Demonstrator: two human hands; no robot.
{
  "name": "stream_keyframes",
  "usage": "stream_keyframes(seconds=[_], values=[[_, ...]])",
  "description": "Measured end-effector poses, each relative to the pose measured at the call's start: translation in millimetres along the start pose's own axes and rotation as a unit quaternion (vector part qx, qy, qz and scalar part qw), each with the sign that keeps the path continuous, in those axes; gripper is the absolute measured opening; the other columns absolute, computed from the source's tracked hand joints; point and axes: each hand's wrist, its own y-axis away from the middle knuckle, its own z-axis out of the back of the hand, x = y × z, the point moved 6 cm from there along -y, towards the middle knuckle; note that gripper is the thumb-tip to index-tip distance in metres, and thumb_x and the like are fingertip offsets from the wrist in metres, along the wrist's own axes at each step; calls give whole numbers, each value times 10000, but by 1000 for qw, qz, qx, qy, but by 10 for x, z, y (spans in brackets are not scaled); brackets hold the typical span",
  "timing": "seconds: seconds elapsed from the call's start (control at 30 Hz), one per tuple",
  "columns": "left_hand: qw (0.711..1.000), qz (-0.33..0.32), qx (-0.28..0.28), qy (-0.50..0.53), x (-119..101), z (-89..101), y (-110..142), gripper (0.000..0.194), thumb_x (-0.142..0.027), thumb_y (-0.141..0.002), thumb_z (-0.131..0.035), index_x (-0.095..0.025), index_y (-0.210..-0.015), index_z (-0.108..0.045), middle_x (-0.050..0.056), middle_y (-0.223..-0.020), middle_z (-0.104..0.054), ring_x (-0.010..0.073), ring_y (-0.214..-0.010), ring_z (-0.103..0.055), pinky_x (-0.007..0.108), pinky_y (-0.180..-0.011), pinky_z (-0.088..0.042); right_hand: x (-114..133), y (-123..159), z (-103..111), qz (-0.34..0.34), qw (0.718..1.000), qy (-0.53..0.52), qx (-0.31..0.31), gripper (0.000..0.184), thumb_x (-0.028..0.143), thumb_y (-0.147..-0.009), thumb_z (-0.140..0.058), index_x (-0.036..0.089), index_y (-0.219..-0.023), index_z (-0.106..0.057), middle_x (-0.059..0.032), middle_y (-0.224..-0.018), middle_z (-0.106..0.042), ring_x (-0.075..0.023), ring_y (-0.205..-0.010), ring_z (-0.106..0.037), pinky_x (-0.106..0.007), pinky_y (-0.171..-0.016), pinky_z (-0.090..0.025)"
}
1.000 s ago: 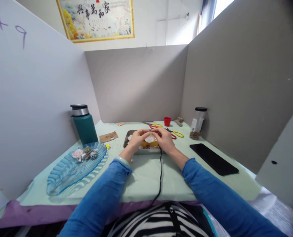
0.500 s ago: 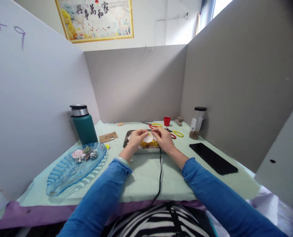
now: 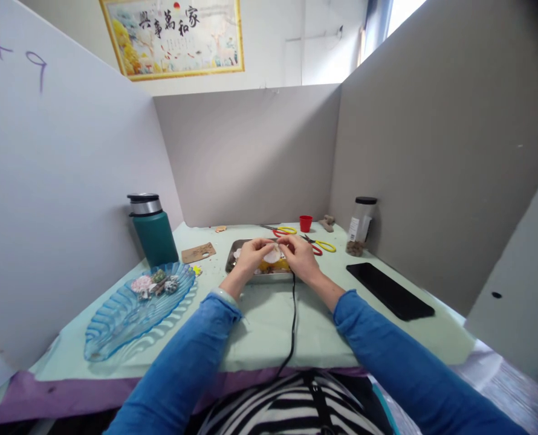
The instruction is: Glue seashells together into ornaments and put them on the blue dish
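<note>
My left hand [image 3: 254, 256] is closed in a pinch at the left edge of a thin, round white shell [image 3: 272, 253]. On its other side, my right hand [image 3: 297, 252] pinches near the upper right edge, its fingertips close to those of the left. Both hands are over a metal tray [image 3: 269, 278] with small white pieces in it. Under the shell lies a yellow object [image 3: 269, 266] whose shape is mostly covered. A black cord [image 3: 294, 320] runs from beside my right hand toward my lap.
On the left are a blue glass dish [image 3: 115, 329] with shells and a green bottle [image 3: 155, 238]. Behind the tray lie two pairs of scissors [image 3: 326, 246] and a red cup [image 3: 306, 223]. A jar [image 3: 360, 226] and black phone-like slab [image 3: 389, 290] are at right. Partitions surround the table.
Both hands keep their pinch over the tray. The white shell has tilted slightly and sits a little differently between the fingertips. The whole view has shifted very slightly.
</note>
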Motion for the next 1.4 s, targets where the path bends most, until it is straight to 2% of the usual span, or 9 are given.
stream_keyframes(seconds=[0.13,0.33,0.57,0.73,1.0,1.17,1.3,1.4], values=[[999,-18,-20,-32,-7,26,1,292,-343,-640,-750,-108,-804,-697,52,-704,-668,130,-617,-570,239,-583,-435,35,10,-16,12,1000,-12,16,128,194,-813,-535,188,-885,-640,-34,-832,-653,-159,-684,-572,-290,-661,-441],[998,-30,1,-61,40,24,-16,321,-356,-642,-755,-122,-856,-707,70,-798,-684,151,-696,-599,259,-642,-469,26,21,-12,-4,1000,-8,16,118,208,-819,-532,199,-849,-645,-40,-833,-668,-175,-725,-588,-302,-681,-453],[991,-53,16,-122,10,3,-2,266,-357,-692,-709,-128,-828,-706,60,-781,-676,151,-704,-591,250,-635,-462,39,40,-26,-2,1000,-15,19,149,187,-817,-532,201,-862,-673,-46,-866,-697,-187,-791,-623,-316,-727,-470],[986,-59,-8,-157,-22,14,4,256,-365,-693,-697,-127,-789,-704,57,-744,-666,149,-678,-578,247,-609,-449,28,41,-33,-7,1000,-11,16,145,197,-815,-543,196,-878,-674,-43,-863,-705,-186,-781,-633,-313,-722,-472],[992,-52,-4,-117,-36,15,14,236,-348,-643,-724,-130,-730,-690,33,-677,-645,129,-613,-547,238,-576,-432,26,28,-36,-11,999,-15,37,132,223,-817,-552,203,-859,-675,-32,-832,-707,-180,-750,-637,-302,-697,-469],[995,-36,4,-93,-1,4,-1,283,-361,-650,-739,-126,-805,-712,60,-772,-678,149,-679,-583,255,-629,-459,-25,36,-17,-19,1000,-4,15,145,236,-822,-545,210,-872,-678,-38,-841,-708,-187,-762,-637,-312,-704,-475],[997,-34,8,-70,-1,-6,-10,331,-283,-615,-773,-132,-902,-706,84,-892,-699,168,-781,-618,280,-732,-481,-89,38,-6,-37,999,8,-6,151,244,-815,-547,209,-874,-681,-45,-857,-707,-187,-751,-633,-315,-698,-477],[998,-31,4,-61,2,3,-14,330,-298,-630,-765,-129,-905,-698,85,-882,-695,166,-773,-613,282,-727,-478,-125,34,4,-47,999,0,-19,147,249,-812,-549,207,-867,-678,-36,-854,-706,-178,-730,-627,-307,-687,-472]])
